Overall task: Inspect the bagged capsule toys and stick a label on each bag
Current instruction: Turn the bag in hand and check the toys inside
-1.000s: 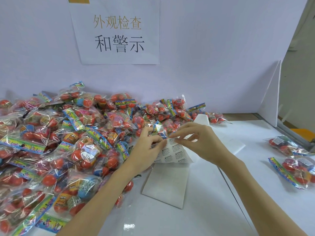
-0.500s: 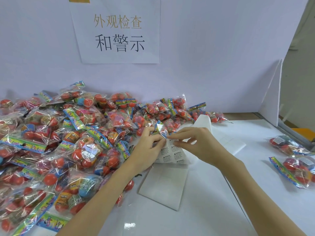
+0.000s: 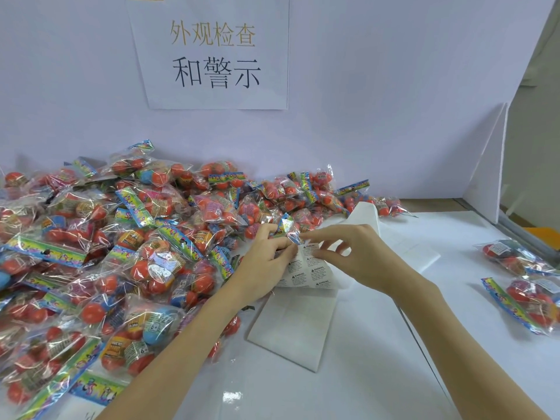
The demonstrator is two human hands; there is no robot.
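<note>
Our left hand (image 3: 266, 262) curls round the near edge of the label sheet (image 3: 309, 269) and holds it bent upward, with a bag's foil corner (image 3: 286, 227) caught against the same fingers. Our right hand (image 3: 354, 259) reaches in from three o'clock, thumb and forefinger pinching at the sheet's top edge, where we judge one warning label is being peeled; whether a label is already free of the backing we cannot tell, as the fingertips cover that spot.

Outward from the hands, spent white backing paper (image 3: 294, 328) lies flat at six o'clock of the sheet, and another white sheet (image 3: 368, 212) pokes up at one o'clock. From nine to twelve o'clock a large heap of bagged capsule toys (image 3: 130, 253) covers the left half of the white table (image 3: 378, 374). Well apart at three o'clock, near the table's right edge, sits a small group of labelled bags (image 3: 521, 277), each showing a white sticker. A printed sign (image 3: 212, 53) hangs on the back wall at twelve o'clock.

We read the job as barely begun: only a few bags sit on the done side, while the heap is many times larger. Still ahead for this bag are freeing the label, pressing it on, and setting the bag to the right.
</note>
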